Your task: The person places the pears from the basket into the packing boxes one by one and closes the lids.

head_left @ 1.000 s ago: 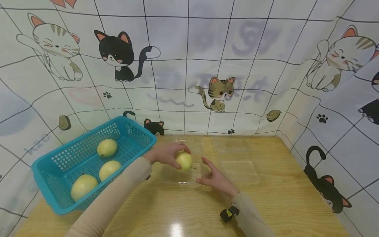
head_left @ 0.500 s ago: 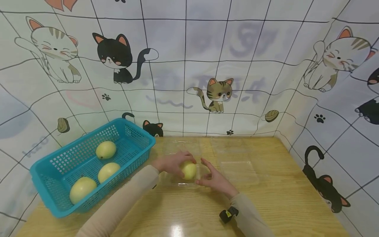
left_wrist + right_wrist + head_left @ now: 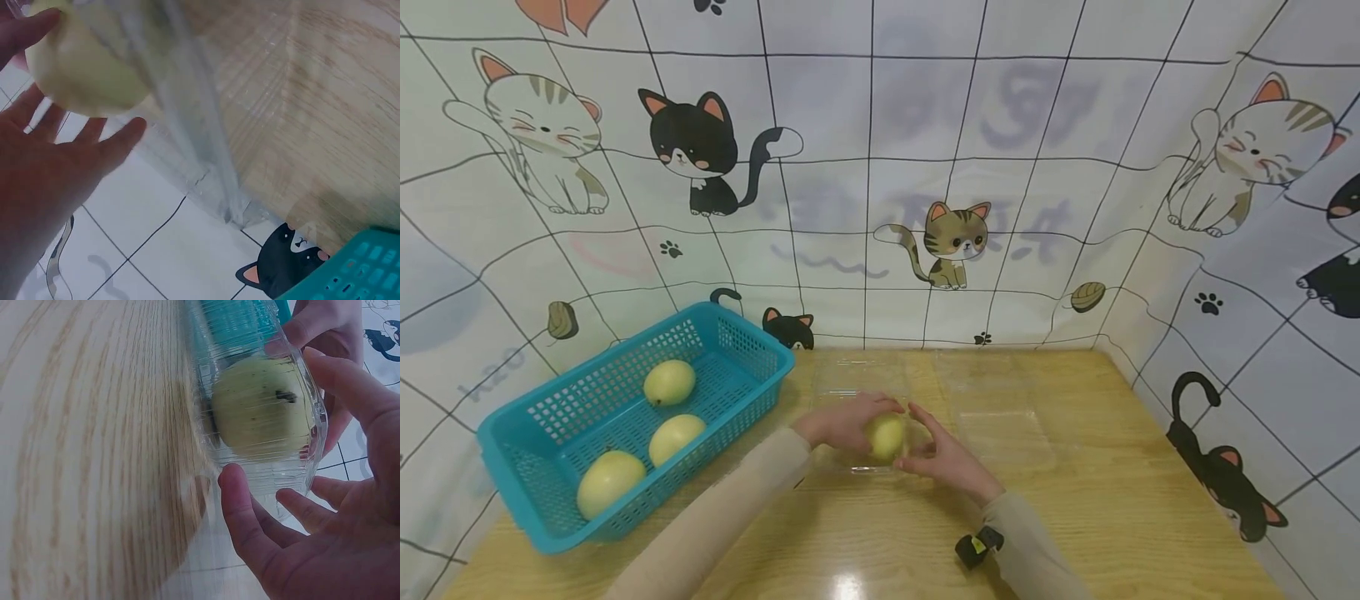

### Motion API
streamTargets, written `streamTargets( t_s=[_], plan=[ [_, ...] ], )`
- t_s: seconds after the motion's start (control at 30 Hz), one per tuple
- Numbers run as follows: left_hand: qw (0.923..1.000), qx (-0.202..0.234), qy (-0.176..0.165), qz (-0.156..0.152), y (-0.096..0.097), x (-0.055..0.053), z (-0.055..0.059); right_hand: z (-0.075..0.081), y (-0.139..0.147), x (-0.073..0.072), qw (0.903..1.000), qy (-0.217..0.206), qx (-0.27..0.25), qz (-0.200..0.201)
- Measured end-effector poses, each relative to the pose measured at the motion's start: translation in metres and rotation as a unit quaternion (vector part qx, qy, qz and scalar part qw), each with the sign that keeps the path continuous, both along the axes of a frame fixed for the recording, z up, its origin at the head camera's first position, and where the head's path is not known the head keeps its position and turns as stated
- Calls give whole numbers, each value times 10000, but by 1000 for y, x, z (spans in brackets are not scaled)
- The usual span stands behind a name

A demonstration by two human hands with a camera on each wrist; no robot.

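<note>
My left hand (image 3: 846, 421) grips a pale yellow, round pear (image 3: 887, 437) from its left side. The pear sits low inside a clear plastic box (image 3: 250, 472) on the table, seen through the box wall in the right wrist view. That view shows a dark spot on its skin. Spread and slightly bent, the fingers of my right hand (image 3: 951, 458) stand at the box's right side, thumb and fingertips right at the clear wall. In the left wrist view, the left hand (image 3: 44, 162) is close to the pear, with a blurred sheet of clear plastic in front.
At the left, a turquoise perforated basket (image 3: 760, 392) holds 3 more pale yellow pears (image 3: 670, 382). Right of my hands lies another clear plastic box (image 3: 1007, 429). A cat-patterned wall covering (image 3: 842, 183) closes off the wooden table (image 3: 865, 533) behind and at both sides.
My left hand has carried the pear down, toward me and slightly right, into the clear box near the right hand. The right hand has stayed almost still.
</note>
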State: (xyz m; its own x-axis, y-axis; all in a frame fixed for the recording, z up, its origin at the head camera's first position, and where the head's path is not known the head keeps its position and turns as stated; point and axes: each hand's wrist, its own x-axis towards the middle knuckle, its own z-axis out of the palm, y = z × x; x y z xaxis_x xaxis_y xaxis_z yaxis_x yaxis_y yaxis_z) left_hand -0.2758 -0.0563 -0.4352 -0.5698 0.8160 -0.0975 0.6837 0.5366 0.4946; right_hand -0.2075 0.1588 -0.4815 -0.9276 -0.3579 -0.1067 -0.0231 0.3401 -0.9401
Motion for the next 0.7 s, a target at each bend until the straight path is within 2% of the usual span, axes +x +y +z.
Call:
streamTargets(
  t_s=[0.1, 0.2, 0.33, 0.43, 0.47, 0.57, 0.63, 0.7],
  plan=[
    [9986, 43, -27, 530, -6, 4, 4, -1, -1, 0, 10000, -5, 18, 1],
    [9924, 86, -80, 1221, -13, 9, 11, -1, -2, 0, 10000, 4, 64, -42],
    [9752, 110, -430, 2170, -18, 14, 17, 0, -2, -1, 9998, -9, 126, -127],
    [9616, 87, -615, 2673, -17, 15, 11, -1, -2, -2, 9999, 13, 81, -117],
    [9587, 88, -680, 2761, -16, 15, 6, -1, -2, -2, 9999, 12, 50, -99],
    [9478, 408, -1175, 2935, -14, 16, -7, 2, -4, 0, 9999, 64, -32, -80],
    [9372, 708, -1588, 3024, -12, 18, -12, 3, -5, 1, 9999, 65, -71, -65],
    [9293, 972, -1851, 3046, -9, 20, -13, 2, -5, 0, 9999, 47, -51, -74]
  ],
)
